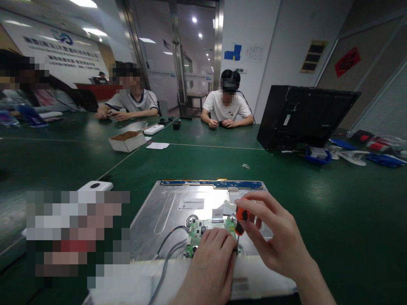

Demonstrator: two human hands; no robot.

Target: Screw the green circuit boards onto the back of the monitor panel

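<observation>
My right hand (273,231) pinches the red-and-black handle of a screwdriver (242,213) between thumb and fingers. The screwdriver stands nearly upright, its thin shaft pointing down at the right edge of a green circuit board (199,226). Across the board lies my left hand (214,252), its fingers curled together and their tips close to the shaft; anything inside them is hidden. Beneath the board is a flat metal panel (165,212) with a blue circuit strip (197,183) along its far edge. Grey cables (168,264) run from the board's left side.
White padding (127,277) lies along the near side of the panel. A black monitor (305,116) stands at the back right, beside a blue tray (318,157). An open cardboard box (127,142) sits farther left. Several people sit across the green table (349,220).
</observation>
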